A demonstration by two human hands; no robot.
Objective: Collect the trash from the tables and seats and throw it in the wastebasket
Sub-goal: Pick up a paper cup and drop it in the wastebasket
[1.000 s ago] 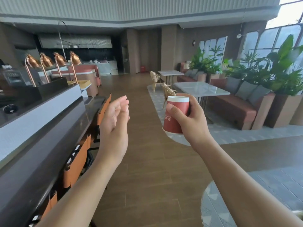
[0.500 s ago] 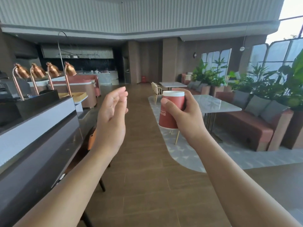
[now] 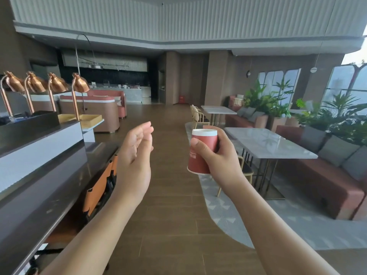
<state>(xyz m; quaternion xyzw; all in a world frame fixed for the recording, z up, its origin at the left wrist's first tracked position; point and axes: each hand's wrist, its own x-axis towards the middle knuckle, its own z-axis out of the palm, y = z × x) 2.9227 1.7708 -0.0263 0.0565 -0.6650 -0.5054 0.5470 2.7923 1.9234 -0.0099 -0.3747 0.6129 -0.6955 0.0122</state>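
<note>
The right hand (image 3: 224, 155) is wrapping its fingers (image 3: 198, 144) round the red cup (image 3: 199, 157), just left of the nearest worktop (image 3: 268, 143) — the left hand (image 3: 135, 159) is hanging slack, empty — so gripping gently, uncrushed, is seeming wise, no wastebasket showing.

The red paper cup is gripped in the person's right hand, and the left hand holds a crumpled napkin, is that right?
Not quite. The head view shows the right hand gripping the red paper cup, but the left hand holds no napkin: it is open and empty.
</note>
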